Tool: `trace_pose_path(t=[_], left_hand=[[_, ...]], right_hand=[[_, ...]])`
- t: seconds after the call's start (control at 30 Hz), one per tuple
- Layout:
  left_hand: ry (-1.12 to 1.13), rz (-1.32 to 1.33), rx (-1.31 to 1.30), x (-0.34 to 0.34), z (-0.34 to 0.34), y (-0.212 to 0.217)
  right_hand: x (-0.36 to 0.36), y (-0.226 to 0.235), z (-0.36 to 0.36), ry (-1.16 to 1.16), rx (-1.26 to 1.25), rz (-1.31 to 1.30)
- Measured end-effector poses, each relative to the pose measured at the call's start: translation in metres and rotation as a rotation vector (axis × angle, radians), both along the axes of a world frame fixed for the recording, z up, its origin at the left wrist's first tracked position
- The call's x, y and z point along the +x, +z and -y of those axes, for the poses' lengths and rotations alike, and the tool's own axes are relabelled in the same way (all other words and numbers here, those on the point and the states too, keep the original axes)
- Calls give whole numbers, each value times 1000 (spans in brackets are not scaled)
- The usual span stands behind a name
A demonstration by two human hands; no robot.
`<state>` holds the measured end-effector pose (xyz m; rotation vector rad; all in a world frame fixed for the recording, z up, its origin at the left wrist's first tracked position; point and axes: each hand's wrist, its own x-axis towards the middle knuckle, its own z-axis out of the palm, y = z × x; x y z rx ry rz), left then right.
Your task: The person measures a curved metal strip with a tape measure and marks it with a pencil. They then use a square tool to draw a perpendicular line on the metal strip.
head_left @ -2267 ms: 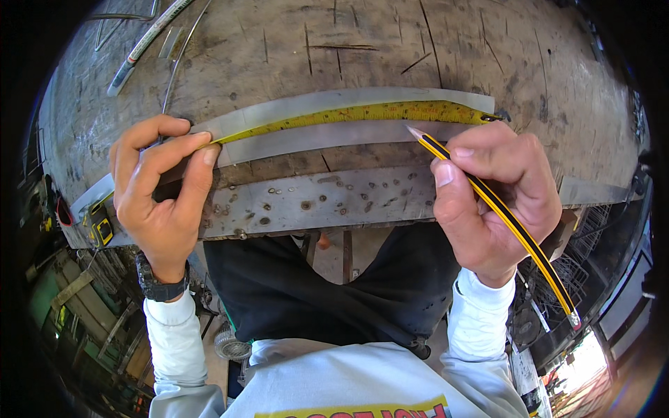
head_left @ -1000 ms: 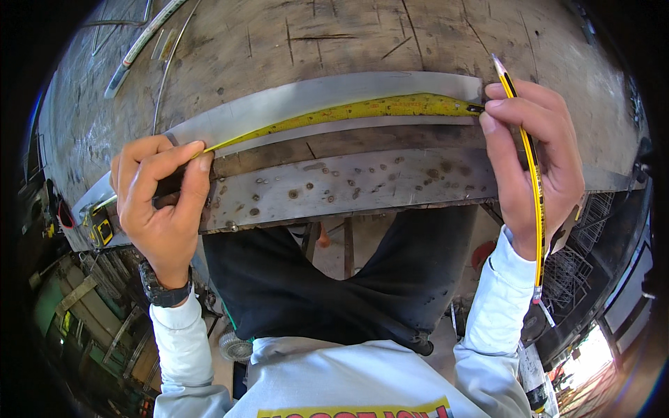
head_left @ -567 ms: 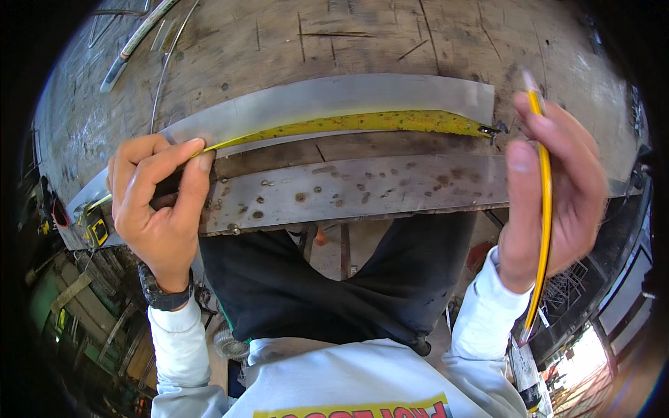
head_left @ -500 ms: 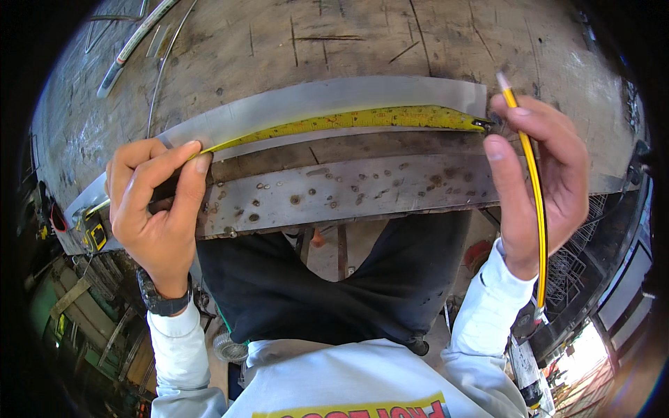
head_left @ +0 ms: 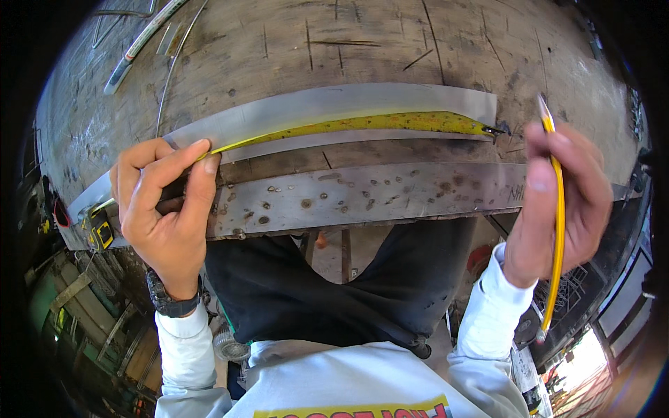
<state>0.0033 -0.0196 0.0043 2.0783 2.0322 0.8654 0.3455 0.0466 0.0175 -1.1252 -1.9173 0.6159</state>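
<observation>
Yellow-and-black case [head_left: 102, 231] sat at the bench's [head_left: 279, 66] near left, insides hidden from me | left hand [head_left: 164, 233] pinched tape [head_left: 362, 122], thumb to forefinger | right hand [head_left: 582, 202] gripped pencil [head_left: 559, 209], clear of metal strip [head_left: 348, 101] | tape already ran out over that strip; I made out no pencil mark there | marker [head_left: 143, 45] lay beyond

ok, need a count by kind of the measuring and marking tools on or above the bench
Yellow tape measure, blade pinched in the left hand: 1
Yellow-and-black pencil, in the right hand: 1
White-barrelled marker: 1
Total: 3
</observation>
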Motion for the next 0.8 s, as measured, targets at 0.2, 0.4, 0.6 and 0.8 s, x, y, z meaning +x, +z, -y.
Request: trace_pose_path(t=[0.2,0.4,0.6,0.8], left_hand=[[11,55,-1,0,0,-3],[29,33,-60,3,0,6],[-122,108,-68,29,-19,12],[-115,37,-6,32,-21,3]], right_hand=[[-6,-11,-2,-3,-10,-19],[11,-20,-12,-36,-82,7],[2,-23,-17,-75,-60,-84],[0,-22,-17,-91,-70,-78]])
